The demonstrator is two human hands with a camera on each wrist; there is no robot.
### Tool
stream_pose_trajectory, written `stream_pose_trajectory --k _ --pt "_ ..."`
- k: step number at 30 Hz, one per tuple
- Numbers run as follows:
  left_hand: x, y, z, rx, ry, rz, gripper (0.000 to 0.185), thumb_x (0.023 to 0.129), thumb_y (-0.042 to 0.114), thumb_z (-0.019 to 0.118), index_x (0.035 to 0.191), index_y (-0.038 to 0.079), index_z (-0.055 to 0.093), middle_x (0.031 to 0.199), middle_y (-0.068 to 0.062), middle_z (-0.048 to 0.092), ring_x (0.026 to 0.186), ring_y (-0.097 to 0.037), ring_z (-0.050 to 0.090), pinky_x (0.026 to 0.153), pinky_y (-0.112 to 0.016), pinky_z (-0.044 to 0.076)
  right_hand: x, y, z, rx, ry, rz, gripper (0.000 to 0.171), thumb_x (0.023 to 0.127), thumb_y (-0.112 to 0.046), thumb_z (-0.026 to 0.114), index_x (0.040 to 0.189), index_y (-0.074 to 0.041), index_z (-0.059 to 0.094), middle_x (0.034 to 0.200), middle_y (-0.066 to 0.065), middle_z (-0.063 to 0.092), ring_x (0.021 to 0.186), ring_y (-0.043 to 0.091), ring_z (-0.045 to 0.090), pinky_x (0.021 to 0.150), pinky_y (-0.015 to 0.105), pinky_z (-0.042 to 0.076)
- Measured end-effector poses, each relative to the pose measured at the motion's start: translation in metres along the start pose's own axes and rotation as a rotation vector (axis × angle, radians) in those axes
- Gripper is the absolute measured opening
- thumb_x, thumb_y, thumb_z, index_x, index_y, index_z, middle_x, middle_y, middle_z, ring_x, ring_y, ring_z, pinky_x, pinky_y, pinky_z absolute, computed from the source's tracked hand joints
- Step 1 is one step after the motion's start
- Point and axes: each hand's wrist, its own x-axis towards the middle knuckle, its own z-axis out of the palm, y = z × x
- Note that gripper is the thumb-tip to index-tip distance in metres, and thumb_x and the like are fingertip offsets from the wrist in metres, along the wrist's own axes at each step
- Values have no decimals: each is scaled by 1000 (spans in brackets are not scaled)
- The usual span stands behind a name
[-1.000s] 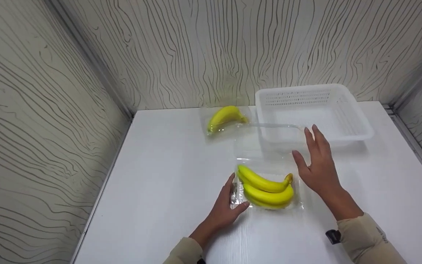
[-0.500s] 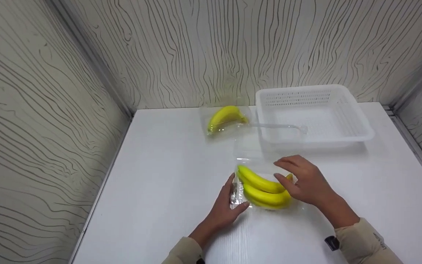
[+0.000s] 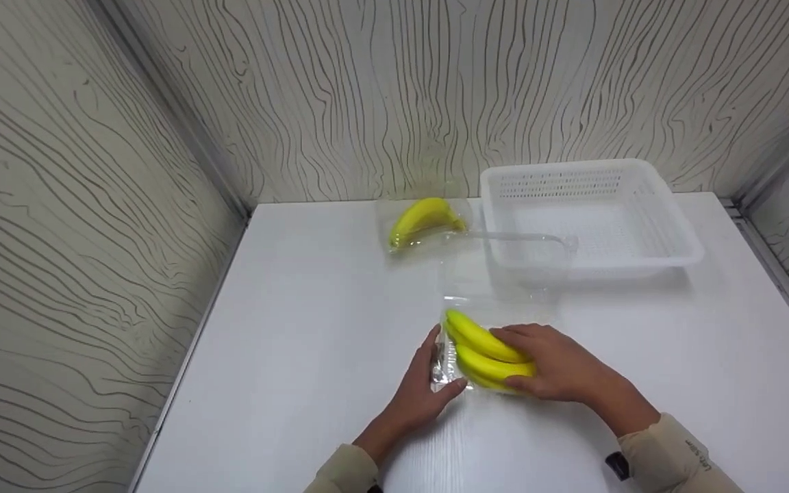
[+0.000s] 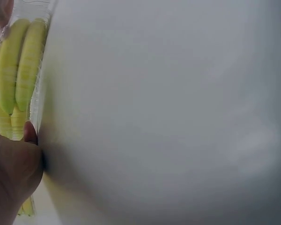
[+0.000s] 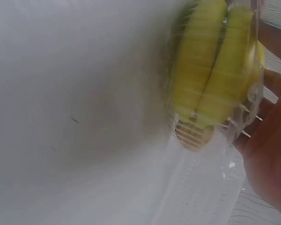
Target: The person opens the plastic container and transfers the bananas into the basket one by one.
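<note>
A bunch of yellow bananas point(image 3: 480, 346) lies in a clear plastic bag point(image 3: 497, 301) on the white table point(image 3: 298, 329), near its front middle. My right hand point(image 3: 552, 366) lies over the right half of the bunch, fingers curled round it through the plastic. My left hand point(image 3: 429, 383) rests against the bag's left edge with straight fingers, the thumb touching its lower corner. In the left wrist view the bananas point(image 4: 18, 70) sit just beyond my thumb point(image 4: 30, 133). The right wrist view shows the wrapped bananas point(image 5: 210, 70) beside my palm point(image 5: 271, 154).
A second bagged banana point(image 3: 422, 218) lies at the back of the table. A white perforated plastic basket point(image 3: 668, 219) stands at the back right, with nothing seen inside. Patterned walls close in the table on the left, back and right.
My right hand came back from in front of the basket and down onto the banana bunch, closing over it. The left hand stayed at the bag's left edge.
</note>
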Motion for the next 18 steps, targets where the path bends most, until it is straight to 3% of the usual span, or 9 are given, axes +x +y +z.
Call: stream_pose_trajectory --k 8,18 --pt "-1 2 0 12 2 -25 99 94 60 66 172 36 11 177 -9 30 162 -33 35 130 -63 30 2 4 2 64 -99 46 87 86 -46 84 163 -35 45 136 -6 72 107 14 59 100 51 51" --pt "1 1 0 16 9 -10 99 94 58 66 173 35 11 176 -9 32 161 -33 38 130 -63 31 6 7 2 169 -96 88 89 82 -46 86 161 -39 47 125 -7 74 98 13 55 88 42 47"
